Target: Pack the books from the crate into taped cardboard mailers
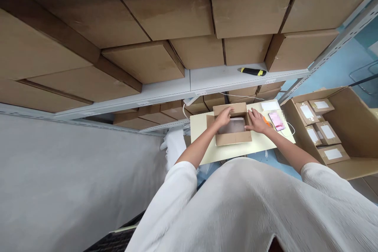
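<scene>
An open cardboard box (234,138) sits on a pale yellow tabletop (203,138), with its flaps folded outward. Inside it lies a flat, greyish wrapped item (232,125) that looks like clear plastic; its kind cannot be made out. My left hand (223,117) is at the box's left far corner, fingers bent over the edge. On the right side of the box rests my right hand (256,121), with fingers spread along the flap and thumb toward the opening. An orange object (266,121) is partly hidden behind my right hand. Beside it lies a phone (277,121) with a pink screen.
A large open carton (360,134) on the right holds several small labelled boxes (327,132). Shelves of cardboard boxes (165,8) rise in front, and a black-and-yellow utility knife (252,71) lies on one shelf (209,75). White plastic wrap (175,146) hangs left of the table.
</scene>
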A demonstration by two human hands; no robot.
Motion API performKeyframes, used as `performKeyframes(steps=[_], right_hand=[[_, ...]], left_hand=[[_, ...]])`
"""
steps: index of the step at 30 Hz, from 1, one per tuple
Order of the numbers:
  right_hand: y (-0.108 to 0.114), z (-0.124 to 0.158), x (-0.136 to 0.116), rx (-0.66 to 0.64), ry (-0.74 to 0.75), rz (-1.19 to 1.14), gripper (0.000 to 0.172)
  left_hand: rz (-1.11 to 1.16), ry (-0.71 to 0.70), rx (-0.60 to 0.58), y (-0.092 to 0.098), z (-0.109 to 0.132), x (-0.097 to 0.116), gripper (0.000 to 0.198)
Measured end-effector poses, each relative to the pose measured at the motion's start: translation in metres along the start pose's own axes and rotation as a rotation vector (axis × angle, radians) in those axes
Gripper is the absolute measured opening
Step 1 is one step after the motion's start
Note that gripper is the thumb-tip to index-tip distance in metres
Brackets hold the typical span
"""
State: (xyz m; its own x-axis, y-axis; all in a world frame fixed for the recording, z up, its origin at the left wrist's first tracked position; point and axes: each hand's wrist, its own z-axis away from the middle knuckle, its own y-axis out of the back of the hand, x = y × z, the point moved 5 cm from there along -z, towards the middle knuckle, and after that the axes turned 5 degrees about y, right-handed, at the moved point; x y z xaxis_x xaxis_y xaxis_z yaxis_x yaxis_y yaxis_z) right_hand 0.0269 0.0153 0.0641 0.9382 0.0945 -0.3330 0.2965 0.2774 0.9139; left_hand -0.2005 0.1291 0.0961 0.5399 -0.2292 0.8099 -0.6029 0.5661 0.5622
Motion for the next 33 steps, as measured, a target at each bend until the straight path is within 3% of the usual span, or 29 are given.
performKeyframes(steps=[6,9,11,14,17,21,26,29,33], right_hand=[[0.013,0.004,0.011,0.246,-0.163,-0.123,0.091],[0.018,0.004,0.018,0.364,-0.238,-0.304,0.090],[0.020,0.003,0.020,0.402,-0.273,-0.418,0.091],[0.024,0.001,0.012,0.412,-0.290,-0.521,0.090],[0.027,-0.002,-0.003,0.369,-0.249,-0.568,0.085],[0.024,-0.007,-0.020,0.248,-0.158,-0.514,0.080],[0.016,-0.012,-0.019,0.205,-0.126,-0.505,0.070],[0.014,-0.016,-0.012,0.228,-0.135,-0.539,0.064],[0.013,-0.024,-0.003,0.223,-0.157,-0.588,0.058]], left_hand=[[-0.093,0.062,0.350,0.066,0.038,-0.018,0.035],[-0.081,0.243,0.487,0.085,0.062,-0.043,0.037],[0.005,0.396,0.506,0.086,0.075,-0.060,0.041],[0.172,0.520,0.428,0.073,0.089,-0.075,0.048],[0.218,0.419,0.334,0.060,0.097,-0.071,0.060],[0.050,0.205,0.127,0.040,0.103,-0.056,0.089],[-0.288,0.078,-0.139,0.015,0.113,-0.053,0.127],[-0.417,0.075,-0.205,0.011,0.116,-0.055,0.122],[-0.448,0.113,-0.214,0.021,0.111,-0.054,0.102]])
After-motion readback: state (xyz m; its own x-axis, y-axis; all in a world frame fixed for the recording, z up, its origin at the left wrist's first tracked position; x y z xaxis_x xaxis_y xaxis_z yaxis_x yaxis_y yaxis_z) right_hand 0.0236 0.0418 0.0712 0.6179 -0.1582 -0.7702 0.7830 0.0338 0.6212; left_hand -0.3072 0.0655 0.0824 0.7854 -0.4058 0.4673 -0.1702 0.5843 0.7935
